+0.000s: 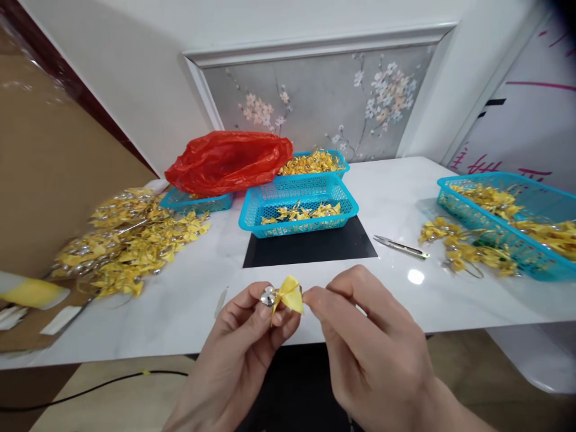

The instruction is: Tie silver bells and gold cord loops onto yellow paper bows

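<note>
My left hand [245, 351] is closed, pinching a small yellow ribbon bow [289, 294] with a silver bell [268, 295] attached at its left. My right hand [369, 342] is closed in a pinch touching the bow's right edge. Both hands hover just in front of the near edge of the white marble table [387, 198]. Directly beyond them lies a black mat [315, 246] with a turquoise basket [297, 204] holding a few yellow bows.
A large heap of yellow bows with bells [130, 240] covers the table's left. A red plastic bag [227, 161] sits over another basket, with a full basket [315, 162] behind. Small snips [401, 246] lie right of the mat. A turquoise basket [513, 222] and loose bows [463, 247] are at right.
</note>
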Available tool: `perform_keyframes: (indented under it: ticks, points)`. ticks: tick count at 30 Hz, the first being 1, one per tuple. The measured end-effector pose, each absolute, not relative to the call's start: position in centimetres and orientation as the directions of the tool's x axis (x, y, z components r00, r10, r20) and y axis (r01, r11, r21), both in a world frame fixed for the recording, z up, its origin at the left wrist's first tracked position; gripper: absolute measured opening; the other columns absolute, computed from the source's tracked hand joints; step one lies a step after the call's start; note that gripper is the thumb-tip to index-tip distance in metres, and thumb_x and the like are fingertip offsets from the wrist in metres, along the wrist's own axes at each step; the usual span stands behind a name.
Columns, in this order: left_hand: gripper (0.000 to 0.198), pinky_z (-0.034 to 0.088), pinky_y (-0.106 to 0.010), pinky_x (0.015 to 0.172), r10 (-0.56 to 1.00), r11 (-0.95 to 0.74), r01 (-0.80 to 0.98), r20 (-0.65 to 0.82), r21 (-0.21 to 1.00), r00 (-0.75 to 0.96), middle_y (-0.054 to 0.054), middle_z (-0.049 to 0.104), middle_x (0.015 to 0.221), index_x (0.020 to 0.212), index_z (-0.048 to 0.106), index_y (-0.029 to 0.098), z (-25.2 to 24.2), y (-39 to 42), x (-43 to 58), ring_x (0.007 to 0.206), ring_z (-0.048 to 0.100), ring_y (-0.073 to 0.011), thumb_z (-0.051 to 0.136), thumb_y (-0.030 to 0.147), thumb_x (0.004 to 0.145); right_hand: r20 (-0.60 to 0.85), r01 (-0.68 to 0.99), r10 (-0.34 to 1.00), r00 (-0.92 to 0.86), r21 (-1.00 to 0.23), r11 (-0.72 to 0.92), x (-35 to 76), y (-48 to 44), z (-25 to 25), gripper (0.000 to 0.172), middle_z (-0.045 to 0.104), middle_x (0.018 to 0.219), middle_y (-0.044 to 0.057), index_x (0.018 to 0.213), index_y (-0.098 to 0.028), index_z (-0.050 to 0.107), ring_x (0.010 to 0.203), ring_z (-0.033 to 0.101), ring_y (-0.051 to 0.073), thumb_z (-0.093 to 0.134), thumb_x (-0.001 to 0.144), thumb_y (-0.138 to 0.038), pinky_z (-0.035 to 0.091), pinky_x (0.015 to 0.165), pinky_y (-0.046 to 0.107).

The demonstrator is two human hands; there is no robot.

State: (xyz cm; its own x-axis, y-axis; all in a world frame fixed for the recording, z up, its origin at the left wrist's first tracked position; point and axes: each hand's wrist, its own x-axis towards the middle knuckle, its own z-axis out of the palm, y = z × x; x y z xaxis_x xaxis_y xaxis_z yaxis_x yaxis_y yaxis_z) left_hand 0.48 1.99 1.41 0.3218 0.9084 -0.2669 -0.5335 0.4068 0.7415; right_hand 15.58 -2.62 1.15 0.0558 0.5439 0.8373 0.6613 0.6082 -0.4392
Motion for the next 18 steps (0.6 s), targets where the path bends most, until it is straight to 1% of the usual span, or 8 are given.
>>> perform_keyframes:
  ticks: [3, 6, 9, 13, 18]
  points:
    - [0.022, 0.063, -0.021, 0.07, 0.91, 0.396, -0.502, -0.258, 0.769, 0.324, 0.002, 0.071, 0.062, 0.077, 0.076, 0.016, 1.68, 1.8, 0.55, 0.061, 0.07, -0.0107, 0.09, 0.013, 0.06, 0.821, 0.664, 0.568, 0.053, -0.454, 0.594, 15.76, -2.58, 1.1, 0.024, 0.053, 0.073, 0.008, 0.088, -0.007, 0.067, 0.064, 0.049, 0.016, 0.048, 0.084, 0.007, 0.043, 0.052, 0.028]
    - [0.019, 0.063, -0.022, 0.072, 0.906, 0.396, -0.476, -0.25, 0.785, 0.34, 0.002, 0.07, 0.061, 0.075, 0.075, 0.015, 1.82, 1.71, 0.46, 0.062, 0.07, -0.0109, 0.089, 0.013, 0.063, 0.787, 0.63, 0.613, 0.067, -0.51, 0.585, 15.89, -2.52, 1.03, 0.028, 0.054, 0.077, 0.008, 0.091, -0.009, 0.068, 0.067, 0.052, 0.016, 0.046, 0.084, 0.007, 0.047, 0.054, 0.027]
    - [0.016, 0.063, -0.023, 0.074, 0.882, 0.434, -0.477, -0.254, 0.764, 0.396, 0.001, 0.071, 0.061, 0.076, 0.075, 0.015, 1.76, 1.69, 0.23, 0.063, 0.069, -0.0111, 0.087, 0.014, 0.066, 0.738, 0.562, 0.671, 0.077, -0.587, 0.582, 16.04, -2.46, 0.9, 0.026, 0.053, 0.078, 0.006, 0.093, -0.01, 0.067, 0.068, 0.055, 0.014, 0.047, 0.086, 0.005, 0.049, 0.057, 0.025]
    - [0.011, 0.062, -0.023, 0.075, 0.861, 0.475, -0.492, -0.272, 0.73, 0.429, 0.0, 0.072, 0.061, 0.077, 0.076, 0.014, 1.63, 1.62, 0.1, 0.065, 0.07, -0.011, 0.084, 0.012, 0.07, 0.684, 0.497, 0.725, 0.079, -0.657, 0.566, 16.23, -2.46, 0.62, 0.023, 0.053, 0.079, 0.005, 0.093, -0.01, 0.066, 0.069, 0.056, 0.012, 0.049, 0.087, 0.004, 0.049, 0.059, 0.023]
    - [0.009, 0.062, -0.023, 0.077, 0.842, 0.508, -0.515, -0.274, 0.69, 0.464, -0.002, 0.075, 0.064, 0.078, 0.076, 0.013, 1.51, 1.57, 0.16, 0.064, 0.071, -0.0092, 0.082, 0.01, 0.072, 0.673, 0.491, 0.736, 0.079, -0.669, 0.559, 16.36, -2.49, 0.34, 0.021, 0.054, 0.079, 0.003, 0.093, -0.013, 0.065, 0.069, 0.056, 0.011, 0.05, 0.089, 0.001, 0.048, 0.058, 0.022]
